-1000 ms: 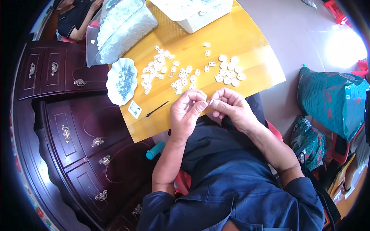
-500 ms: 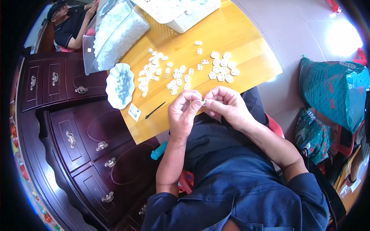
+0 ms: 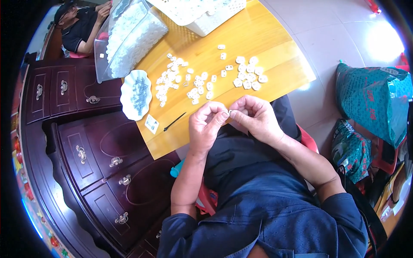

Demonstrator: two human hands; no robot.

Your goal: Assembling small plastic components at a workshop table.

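Left hand: raised at the near edge of the tabletop, thumb and forefinger tips brought near each other, other fingers curled; cannot tell how tightly closed or whether holding anything.
Right hand: facing the left, nearly closed, with a small white piece pinched between thumb and forefinger.
Small white piece: between both sets of fingertips, above the tabletop's near edge; mostly covered, so exact shape hard to tell.
White pieces, left: spread in a loose cluster, near the dish.
White pieces, middle: gathered in a smaller cluster, just beyond the left hand.
White pieces, right: bunched closely, beyond the right hand.
Dish: white, wavy-rimmed, at the tabletop's left side, holding tiny grey bits.
Card: lying flat near the dish.
Black stick: lying aslant between card and left hand.
Far end: clear bin full of whitish pieces, beside a white basket.
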